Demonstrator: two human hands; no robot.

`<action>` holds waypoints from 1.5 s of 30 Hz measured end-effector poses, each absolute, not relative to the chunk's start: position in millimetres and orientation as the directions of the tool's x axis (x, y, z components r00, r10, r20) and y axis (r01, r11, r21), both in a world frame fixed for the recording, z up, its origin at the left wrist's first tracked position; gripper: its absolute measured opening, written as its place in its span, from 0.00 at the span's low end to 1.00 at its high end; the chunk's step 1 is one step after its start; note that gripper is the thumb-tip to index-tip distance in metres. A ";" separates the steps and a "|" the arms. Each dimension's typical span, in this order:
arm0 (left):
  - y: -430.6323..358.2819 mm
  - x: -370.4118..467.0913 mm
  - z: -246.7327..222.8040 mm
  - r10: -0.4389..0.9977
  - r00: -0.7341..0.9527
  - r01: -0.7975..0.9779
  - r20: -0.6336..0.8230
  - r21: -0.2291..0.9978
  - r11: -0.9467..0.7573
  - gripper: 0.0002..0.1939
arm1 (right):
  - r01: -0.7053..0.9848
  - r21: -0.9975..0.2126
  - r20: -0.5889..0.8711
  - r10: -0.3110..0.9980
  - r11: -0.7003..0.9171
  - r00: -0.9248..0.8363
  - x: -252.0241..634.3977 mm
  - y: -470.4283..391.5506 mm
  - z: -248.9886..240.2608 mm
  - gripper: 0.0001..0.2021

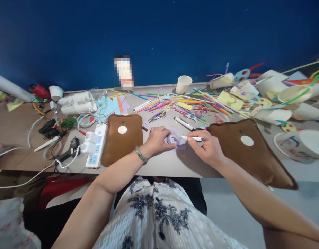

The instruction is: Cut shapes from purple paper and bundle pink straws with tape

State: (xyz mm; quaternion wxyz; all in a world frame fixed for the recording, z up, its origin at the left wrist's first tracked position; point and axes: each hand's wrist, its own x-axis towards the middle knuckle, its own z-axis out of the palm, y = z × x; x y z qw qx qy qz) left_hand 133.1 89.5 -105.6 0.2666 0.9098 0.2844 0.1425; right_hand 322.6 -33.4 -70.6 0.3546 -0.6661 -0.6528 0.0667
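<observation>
My left hand (158,140) is closed around a small, round, see-through ring-shaped thing (172,138), like a roll of tape. Beneath it lies a piece of purple paper (182,145). A white marker (197,138) is pinched in my right hand (207,147), its tip pointing left, close to the ring's right side. Whether the tip touches the paper or the ring is too small to make out. Another white marker (184,123) with a black end lies just beyond my right hand. A small dark cap-like piece (144,128) rests beside my left hand.
Brown cushion-like pads (123,148) (242,155) flank my hands. A power strip (98,147) with plugs and cables, and a glue gun (71,150), are at left. Scissors (157,118) and many coloured sticks (201,103) lie behind. Paper cups (272,115) crowd the right.
</observation>
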 end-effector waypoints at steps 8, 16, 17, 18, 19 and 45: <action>88.3 133.0 -107.4 0.587 0.800 0.452 0.123 0.519 -0.726 0.24 | 0.846 -0.513 0.363 0.930 0.144 0.062 318.2 -26.4 -72.2 0.08; 87.8 134.5 -104.1 0.580 0.809 0.466 0.099 0.494 -0.734 0.21 | 0.860 -0.477 0.381 0.924 0.183 0.015 311.4 -24.4 -72.2 0.07; 87.8 134.5 -103.7 0.578 0.810 0.467 0.095 0.491 -0.735 0.21 | 0.862 -0.466 0.396 0.918 0.201 0.000 311.1 -24.5 -72.8 0.06; 87.9 134.4 -103.3 0.577 0.811 0.467 0.095 0.488 -0.737 0.20 | 0.864 -0.453 0.409 0.912 0.218 -0.016 310.9 -24.6 -73.6 0.06; 87.9 134.2 -103.1 0.576 0.812 0.467 0.097 0.486 -0.739 0.20 | 0.866 -0.441 0.420 0.907 0.233 -0.030 310.9 -24.7 -74.6 0.05; 86.8 134.5 -101.9 0.585 0.808 0.482 0.074 0.488 -0.728 0.21 | 0.770 -0.636 0.216 0.970 0.053 0.112 308.6 -21.1 -70.7 0.11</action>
